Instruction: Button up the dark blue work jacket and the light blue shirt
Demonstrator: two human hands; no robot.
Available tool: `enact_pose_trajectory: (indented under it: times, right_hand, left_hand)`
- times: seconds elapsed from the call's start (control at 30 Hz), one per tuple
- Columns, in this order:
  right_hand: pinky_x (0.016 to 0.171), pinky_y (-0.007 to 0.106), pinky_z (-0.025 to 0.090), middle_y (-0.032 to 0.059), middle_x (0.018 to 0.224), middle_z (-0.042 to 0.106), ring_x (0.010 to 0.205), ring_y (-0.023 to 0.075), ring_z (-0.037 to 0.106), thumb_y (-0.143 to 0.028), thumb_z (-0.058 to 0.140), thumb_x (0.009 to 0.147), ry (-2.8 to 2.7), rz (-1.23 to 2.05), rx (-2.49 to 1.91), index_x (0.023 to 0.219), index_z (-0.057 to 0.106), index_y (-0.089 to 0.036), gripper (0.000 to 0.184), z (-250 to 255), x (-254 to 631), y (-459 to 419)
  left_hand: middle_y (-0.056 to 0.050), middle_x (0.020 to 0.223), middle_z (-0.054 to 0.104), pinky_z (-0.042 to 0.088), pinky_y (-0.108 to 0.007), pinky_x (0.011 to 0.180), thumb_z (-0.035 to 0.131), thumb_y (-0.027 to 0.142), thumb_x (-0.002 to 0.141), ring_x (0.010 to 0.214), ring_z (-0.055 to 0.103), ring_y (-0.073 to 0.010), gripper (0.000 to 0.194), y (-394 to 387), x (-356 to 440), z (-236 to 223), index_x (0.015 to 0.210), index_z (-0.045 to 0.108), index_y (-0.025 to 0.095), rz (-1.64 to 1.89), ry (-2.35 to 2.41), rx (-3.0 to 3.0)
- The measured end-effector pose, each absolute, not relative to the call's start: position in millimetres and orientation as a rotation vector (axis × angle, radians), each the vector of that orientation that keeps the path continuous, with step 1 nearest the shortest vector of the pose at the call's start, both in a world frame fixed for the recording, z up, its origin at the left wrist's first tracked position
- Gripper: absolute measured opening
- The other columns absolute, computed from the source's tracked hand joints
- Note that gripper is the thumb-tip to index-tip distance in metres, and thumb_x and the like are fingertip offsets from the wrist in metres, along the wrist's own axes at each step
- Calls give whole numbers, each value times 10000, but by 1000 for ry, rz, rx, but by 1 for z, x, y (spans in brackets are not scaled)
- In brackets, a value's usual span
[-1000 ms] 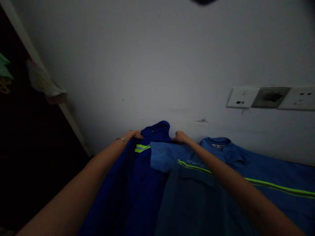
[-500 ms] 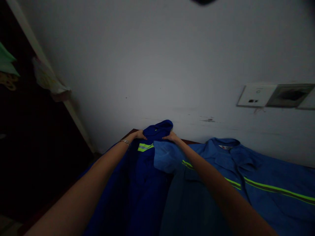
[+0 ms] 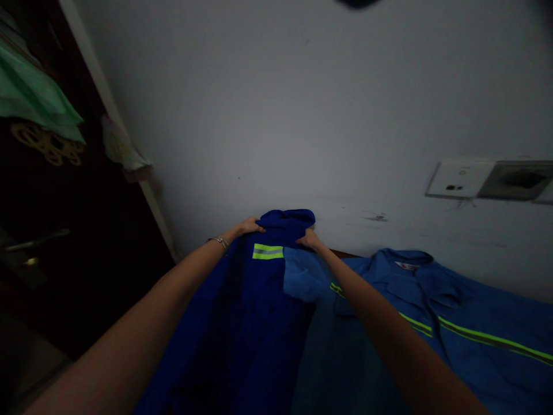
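While left hand (image 3: 251,226) and right hand (image 3: 308,238) grip it, blue garment (image 3: 253,311), collared, yellow-edged band (image 3: 268,252)

Pale wall (image 3: 276,115) with socket plate (image 3: 461,176) at right, dark door (image 3: 99,230) with handle (image 3: 43,238) and green cloth (image 3: 37,92) at left

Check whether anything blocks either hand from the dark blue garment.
Nothing visible: the left hand and right hand both touch the dark blue garment near its collar. A lighter blue sleeve overlaps it lower down.

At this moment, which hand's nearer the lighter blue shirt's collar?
Right. The right hand is left of the collar, on the darker garment; the left hand is farther left on it.
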State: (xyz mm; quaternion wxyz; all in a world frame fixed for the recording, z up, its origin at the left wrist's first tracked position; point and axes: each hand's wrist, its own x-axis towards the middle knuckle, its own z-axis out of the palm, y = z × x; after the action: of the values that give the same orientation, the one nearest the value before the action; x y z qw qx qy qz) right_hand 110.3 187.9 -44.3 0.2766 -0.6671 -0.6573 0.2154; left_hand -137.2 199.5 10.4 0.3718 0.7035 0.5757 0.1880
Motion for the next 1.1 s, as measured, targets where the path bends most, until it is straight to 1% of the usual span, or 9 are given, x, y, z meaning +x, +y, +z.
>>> enact_pose_trajectory:
  times: [0.1, 0.23, 0.37, 0.47, 0.6, 0.73, 0.83, 0.97, 1.1]
  right_hand:
    - [678, 222, 481, 100, 926, 649, 853, 196, 614, -206, 690, 606, -1799, 530, -1743, 1013, 587, -84, 437, -21, 98, 184]
    - [675, 227, 480, 113, 948, 643, 836, 189, 615, -254, 625, 684, -1837, 464, -1678, 999, 593, -74, 364, 20, 76, 180]
    - [744, 255, 468, 129, 1019, 626, 903, 208, 600, -285, 566, 733, -1880, 391, -1585, 1020, 589, -83, 352, 66, 55, 170]
    - [796, 284, 454, 130, 1036, 622, 943, 224, 587, -304, 527, 758, -1905, 342, -1524, 1016, 594, -95, 339, 101, 44, 159]
    - [853, 326, 434, 133, 1098, 595, 996, 242, 561, -297, 514, 757, -1884, 227, -1412, 1085, 555, -107, 381, 149, 37, 139]
    - [879, 373, 424, 146, 1099, 587, 993, 257, 555, -296, 517, 751, -1821, 111, -1278, 1107, 532, -95, 409, 195, 36, 117]
    - [896, 397, 414, 148, 1101, 578, 1008, 259, 540, -313, 527, 744, -1766, 70, -1193, 1105, 529, -92, 423, 227, 40, 100]
    - [918, 431, 395, 155, 1132, 549, 1058, 267, 497, -327, 538, 737, -1711, 78, -1094, 1100, 524, -82, 438, 265, 50, 76]
    - [931, 468, 372, 147, 1168, 519, 1108, 276, 447, -327, 551, 734, -1709, 111, -1015, 1151, 486, -95, 481, 294, 65, 51]
  left_hand:
    - [-76, 866, 671, 487, -279, 688, 663, 245, 590, 783, 620, -200, 332, 187, -153, 43, 901, 645, 131, 596, 1441, 1796]
    - [-74, 829, 666, 483, -309, 711, 689, 258, 580, 772, 617, -203, 342, 173, -174, 88, 896, 653, 135, 722, 1440, 1800]
    - [-59, 769, 667, 484, -327, 725, 726, 254, 544, 730, 606, -192, 367, 156, -192, 133, 878, 656, 117, 852, 1388, 1769]
    - [-80, 765, 664, 488, -354, 732, 743, 243, 519, 717, 608, -200, 373, 142, -201, 171, 855, 659, 104, 947, 1395, 1772]
    - [-136, 822, 657, 497, -369, 730, 754, 236, 499, 754, 619, -228, 383, 123, -209, 223, 836, 658, 82, 1053, 1388, 1821]
    - [-117, 817, 660, 500, -355, 747, 751, 199, 492, 823, 614, -251, 381, 98, -211, 275, 843, 650, 93, 1156, 1369, 1847]
    - [-102, 834, 655, 495, -352, 769, 745, 194, 510, 854, 608, -242, 389, 76, -208, 310, 870, 637, 94, 1214, 1345, 1884]
    - [-89, 870, 644, 490, -362, 786, 750, 188, 531, 865, 605, -231, 360, 49, -200, 350, 859, 630, 99, 1304, 1306, 1933]
    - [-98, 930, 628, 467, -389, 827, 736, 158, 586, 891, 587, -213, 410, 29, -188, 379, 958, 594, 63, 1347, 1270, 2001]
